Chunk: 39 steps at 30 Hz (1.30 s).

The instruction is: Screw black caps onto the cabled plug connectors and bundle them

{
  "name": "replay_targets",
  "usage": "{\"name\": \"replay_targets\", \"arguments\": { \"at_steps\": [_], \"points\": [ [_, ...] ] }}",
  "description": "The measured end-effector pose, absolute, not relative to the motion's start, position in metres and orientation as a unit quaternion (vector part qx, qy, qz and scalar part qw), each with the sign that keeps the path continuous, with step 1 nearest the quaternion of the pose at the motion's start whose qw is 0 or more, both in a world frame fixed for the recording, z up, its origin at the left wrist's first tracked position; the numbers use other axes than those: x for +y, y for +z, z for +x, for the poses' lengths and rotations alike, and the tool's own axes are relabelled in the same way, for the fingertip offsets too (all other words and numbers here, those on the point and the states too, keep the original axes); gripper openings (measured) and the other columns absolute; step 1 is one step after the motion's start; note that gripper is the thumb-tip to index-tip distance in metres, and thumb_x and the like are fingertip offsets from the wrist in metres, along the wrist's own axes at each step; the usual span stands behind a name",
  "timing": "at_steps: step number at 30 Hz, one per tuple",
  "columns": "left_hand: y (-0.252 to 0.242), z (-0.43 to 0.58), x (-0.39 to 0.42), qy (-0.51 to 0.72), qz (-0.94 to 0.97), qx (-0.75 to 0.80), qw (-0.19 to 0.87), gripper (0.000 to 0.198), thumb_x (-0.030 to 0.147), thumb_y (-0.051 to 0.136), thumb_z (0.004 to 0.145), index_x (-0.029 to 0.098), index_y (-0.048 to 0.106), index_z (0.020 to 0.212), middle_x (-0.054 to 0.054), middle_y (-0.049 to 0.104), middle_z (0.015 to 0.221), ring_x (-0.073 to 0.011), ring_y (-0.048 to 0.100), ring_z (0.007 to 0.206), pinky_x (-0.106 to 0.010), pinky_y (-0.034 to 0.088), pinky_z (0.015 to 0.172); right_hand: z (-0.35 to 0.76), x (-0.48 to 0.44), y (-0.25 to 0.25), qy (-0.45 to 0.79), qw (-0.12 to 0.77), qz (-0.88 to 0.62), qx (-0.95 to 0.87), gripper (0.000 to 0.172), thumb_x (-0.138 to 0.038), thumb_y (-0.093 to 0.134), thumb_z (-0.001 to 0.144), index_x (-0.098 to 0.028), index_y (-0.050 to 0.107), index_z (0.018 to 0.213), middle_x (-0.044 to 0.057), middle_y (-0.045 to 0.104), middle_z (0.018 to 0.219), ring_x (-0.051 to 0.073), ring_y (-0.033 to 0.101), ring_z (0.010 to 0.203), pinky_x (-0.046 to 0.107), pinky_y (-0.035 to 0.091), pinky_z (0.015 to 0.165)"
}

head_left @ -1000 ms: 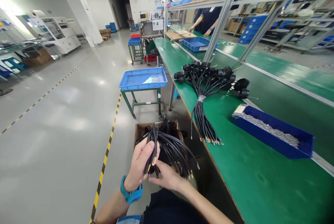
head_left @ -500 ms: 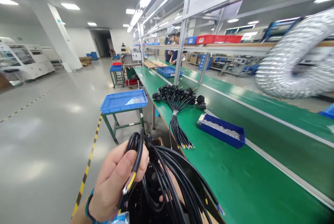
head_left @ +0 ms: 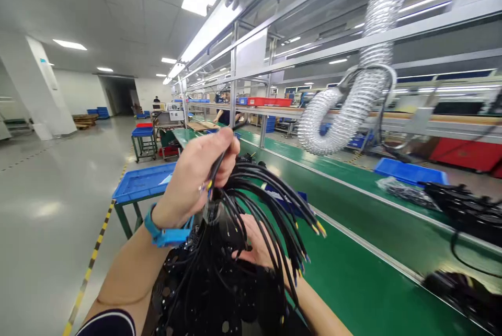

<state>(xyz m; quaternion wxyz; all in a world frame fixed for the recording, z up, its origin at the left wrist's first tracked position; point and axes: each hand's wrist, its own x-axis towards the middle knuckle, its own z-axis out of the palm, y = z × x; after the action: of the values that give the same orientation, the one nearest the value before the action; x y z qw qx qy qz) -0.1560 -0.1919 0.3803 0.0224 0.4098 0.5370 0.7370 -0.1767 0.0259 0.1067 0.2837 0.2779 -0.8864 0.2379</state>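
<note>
Left hand [head_left: 198,171]: fingers curled, thumb pressed over them, pinching part of a bunch of black cables [head_left: 270,197]. The bunch is held in the near middle of the scene, raised in front of the body. Cables are smooth, round and rubbery-looking; they arch over to the right and droop, their cut ends showing short yellow and blue wire tips. A shiny, clear-looking band [head_left: 212,212] wraps the bunch just below the left hand. Dark, lumpy parts [head_left: 219,294] hang beneath; exact shapes hard to read.

Right hand [head_left: 259,244]: behind the drooping cables, thumb and fingers apart where visible. Cannot tell whether it grips anything. Blue wristband [head_left: 167,232] on the left wrist, matte, strap-like.

Right of the hands: smooth green bench top [head_left: 345,278], slightly glossy. A dark blue box [head_left: 300,201] sits on it, partly hidden by the cables. Far right: ribbed, silvery hose [head_left: 376,38], bent into a hook at its lower end. Left: shallow blue tray [head_left: 137,184], rectangular, on a green metal stand [head_left: 123,221].
</note>
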Motion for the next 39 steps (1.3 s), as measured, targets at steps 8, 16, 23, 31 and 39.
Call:
{"name": "replay_targets", "arguments": {
  "at_steps": [8,16,23,31,39],
  "points": [
    [0.434,-0.141,-0.124,0.667,0.526,0.528,0.006,0.037,0.042,0.043,0.104,0.014,0.058,0.085,0.006,0.034,0.059,-0.0034,0.032,0.044,-0.018,0.026,0.044,-0.119,0.086,0.165,0.396,0.301,0.096,-0.862,0.053,-0.052,0.049,0.100,-0.027,0.050,0.146,0.011,0.055,0.148,0.029,0.052,0.138,0.052,0.039,0.119],
    [0.442,-0.082,-0.041,0.623,0.578,0.517,0.098,0.046,0.038,0.037,0.103,0.005,0.067,0.091,0.005,0.051,0.059,-0.0038,0.056,0.054,-0.018,0.025,0.049,-0.050,0.041,0.242,0.516,0.422,0.020,-0.745,0.070,-0.047,0.083,0.075,-0.021,0.053,0.132,0.012,0.065,0.133,0.026,0.064,0.118,0.042,0.051,0.105],
    [0.441,-0.040,-0.015,0.485,0.706,0.447,0.259,0.065,0.049,0.024,0.102,0.006,0.070,0.085,0.004,0.052,0.059,-0.0093,0.061,0.060,-0.024,0.033,0.051,-0.022,0.078,0.280,0.605,0.551,-0.096,-0.567,0.033,-0.043,0.074,0.082,-0.021,0.053,0.068,-0.007,0.054,0.049,0.010,0.050,0.041,0.023,0.044,0.044],
    [0.312,-0.113,0.002,0.386,0.744,0.530,0.129,0.048,0.054,0.049,0.098,0.016,0.067,0.076,-0.005,0.067,0.075,-0.0180,0.061,0.070,-0.032,0.049,0.066,0.046,0.110,0.331,0.619,0.580,-0.060,-0.526,0.040,-0.054,0.069,0.080,-0.024,0.045,0.070,-0.010,0.043,0.044,0.009,0.043,0.036,0.022,0.044,0.041],
    [0.213,-0.109,0.055,0.342,0.784,0.503,0.123,0.017,0.027,0.057,0.091,0.019,0.066,0.103,-0.005,0.073,0.095,-0.0206,0.066,0.083,-0.029,0.048,0.074,0.059,0.108,0.346,0.547,0.570,-0.067,-0.609,0.047,-0.066,0.059,0.084,-0.026,0.040,0.069,-0.010,0.037,0.045,0.009,0.041,0.034,0.023,0.043,0.038]
  ]
}}
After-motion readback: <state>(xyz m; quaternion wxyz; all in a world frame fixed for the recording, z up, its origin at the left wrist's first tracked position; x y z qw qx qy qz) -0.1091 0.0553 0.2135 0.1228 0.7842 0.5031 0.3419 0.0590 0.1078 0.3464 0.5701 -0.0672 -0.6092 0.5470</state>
